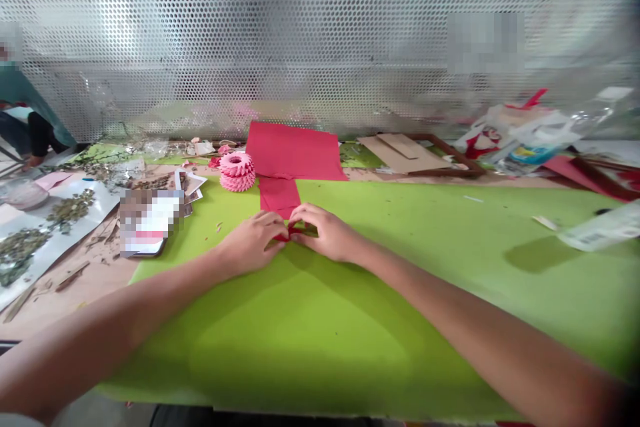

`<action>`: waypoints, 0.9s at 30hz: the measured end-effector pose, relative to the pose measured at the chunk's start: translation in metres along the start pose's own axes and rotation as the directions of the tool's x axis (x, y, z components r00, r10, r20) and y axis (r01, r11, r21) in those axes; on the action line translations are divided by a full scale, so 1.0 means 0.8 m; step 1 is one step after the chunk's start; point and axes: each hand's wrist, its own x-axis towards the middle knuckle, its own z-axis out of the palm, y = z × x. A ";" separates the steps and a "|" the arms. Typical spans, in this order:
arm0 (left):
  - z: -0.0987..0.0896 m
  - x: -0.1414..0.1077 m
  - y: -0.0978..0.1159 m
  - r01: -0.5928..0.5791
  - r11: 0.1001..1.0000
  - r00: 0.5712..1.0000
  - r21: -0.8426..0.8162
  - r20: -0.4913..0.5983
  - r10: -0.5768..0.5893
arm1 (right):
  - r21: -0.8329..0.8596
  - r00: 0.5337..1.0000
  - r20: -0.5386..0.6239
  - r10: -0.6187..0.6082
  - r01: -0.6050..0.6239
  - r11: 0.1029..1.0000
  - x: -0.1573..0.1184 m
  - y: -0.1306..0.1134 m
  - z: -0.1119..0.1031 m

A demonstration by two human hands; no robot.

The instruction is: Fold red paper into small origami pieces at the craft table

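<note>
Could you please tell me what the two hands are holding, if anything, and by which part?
A small red piece: the left hand has its left end, the right hand its right. Exact fingertip contact is partly hidden.

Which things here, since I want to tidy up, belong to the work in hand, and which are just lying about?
Likely in use:
small red piece, between left hand and right hand
red strip
large red sheet

Apparently just lying about:
pink ruffled roll (perhaps related)
phone-like device
dried plants
brown cardboard
</note>
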 end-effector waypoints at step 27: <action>-0.021 -0.005 -0.014 -0.227 0.941 0.957 -0.249 -0.235 0.169 | 0.626 0.936 0.266 0.232 -0.351 0.696 0.004 -0.014 -0.017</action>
